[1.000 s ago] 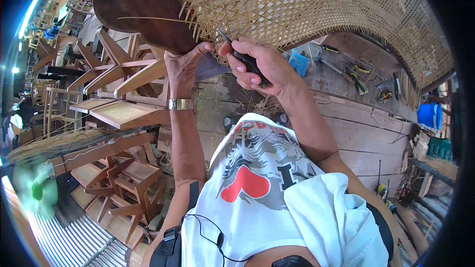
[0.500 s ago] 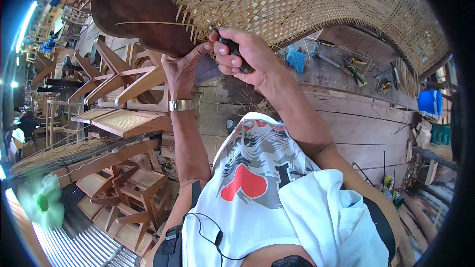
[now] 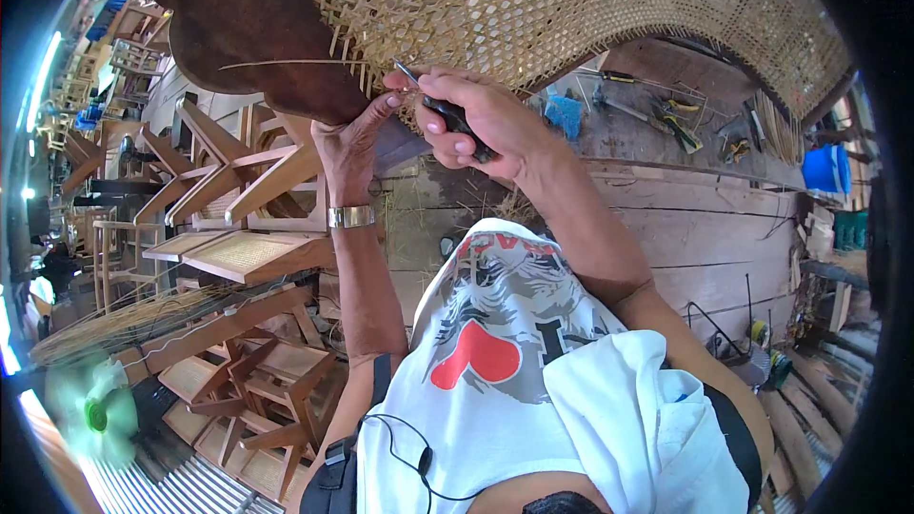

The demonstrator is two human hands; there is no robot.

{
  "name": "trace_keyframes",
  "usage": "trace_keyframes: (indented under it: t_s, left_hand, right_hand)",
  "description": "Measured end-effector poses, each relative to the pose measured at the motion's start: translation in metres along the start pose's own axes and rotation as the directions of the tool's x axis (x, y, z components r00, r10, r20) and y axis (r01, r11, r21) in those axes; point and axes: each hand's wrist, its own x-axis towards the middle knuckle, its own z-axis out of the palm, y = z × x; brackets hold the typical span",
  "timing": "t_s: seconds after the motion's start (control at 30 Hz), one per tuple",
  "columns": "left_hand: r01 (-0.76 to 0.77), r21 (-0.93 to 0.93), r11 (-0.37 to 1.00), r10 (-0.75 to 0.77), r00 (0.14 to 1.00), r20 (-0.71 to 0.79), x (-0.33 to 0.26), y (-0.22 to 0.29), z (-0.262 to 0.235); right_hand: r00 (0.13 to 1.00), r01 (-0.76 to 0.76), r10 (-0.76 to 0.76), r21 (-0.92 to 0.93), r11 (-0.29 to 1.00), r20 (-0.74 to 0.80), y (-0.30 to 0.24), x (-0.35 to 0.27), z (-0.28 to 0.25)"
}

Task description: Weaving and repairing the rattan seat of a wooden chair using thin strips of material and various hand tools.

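The right hand [image 3: 486, 114] has its grip clamped around the black handle of a pointed tool [image 3: 464, 128], just beside the lower edge of a cane weave [image 3: 533, 0] set in a dark wooden frame [image 3: 238, 29]. The tool's long axis runs aslant, its handle end low and to the right inside the palm, its slim metal tip aimed up and left at the corner where the weave meets the frame (whether the tip touches the cane is too small to see). The left hand [image 3: 347, 148] is at the frame's lower edge, thumb stretched toward the tool's tip; its fingers are mostly hidden, so I cannot tell whether that grip is clamped on the wood. A loose cane strand [image 3: 276, 63] lies nearly level over the frame, its free end toward the scalloped left edge. To the right of the right hand, a bench [image 3: 609, 152] carries a blue cloth-like piece [image 3: 564, 116] near its left end and hand tools [image 3: 687, 140] toward its right, with a blue bucket [image 3: 825, 169] by its right corner
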Motion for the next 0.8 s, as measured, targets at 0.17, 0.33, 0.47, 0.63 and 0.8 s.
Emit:
trace_keyframes:
  t_s: [0.17,0.33,0.47,0.63,0.8]
  left_hand:
    - [-0.021,-0.010,1.000,0.021,1.000,0.004,-0.003,0.005,0.002]
    - [-0.002,0.106,0.994,0.003,1.000,-0.008,0.000,0.005,-0.001]
    - [-0.034,0.050,0.998,0.033,0.999,0.024,-0.001,0.003,-0.003]
    - [0.015,0.150,0.989,-0.011,0.999,-0.030,0.002,-0.001,-0.003]
    - [-0.058,0.044,0.997,0.057,0.998,0.035,0.004,-0.010,-0.007]
  right_hand:
    - [1.000,0.017,-0.017,0.044,0.999,-0.003,-0.005,0.017,0.003]
    - [0.989,0.119,-0.108,0.115,0.986,-0.098,0.002,0.027,0.009]
    - [0.997,0.068,-0.068,-0.002,0.998,-0.039,-0.006,0.017,0.002]
    - [1.000,0.002,-0.001,-0.075,0.997,0.012,-0.018,-0.004,-0.005]
    - [0.999,0.054,-0.054,-0.049,0.997,-0.006,-0.010,0.008,0.003]
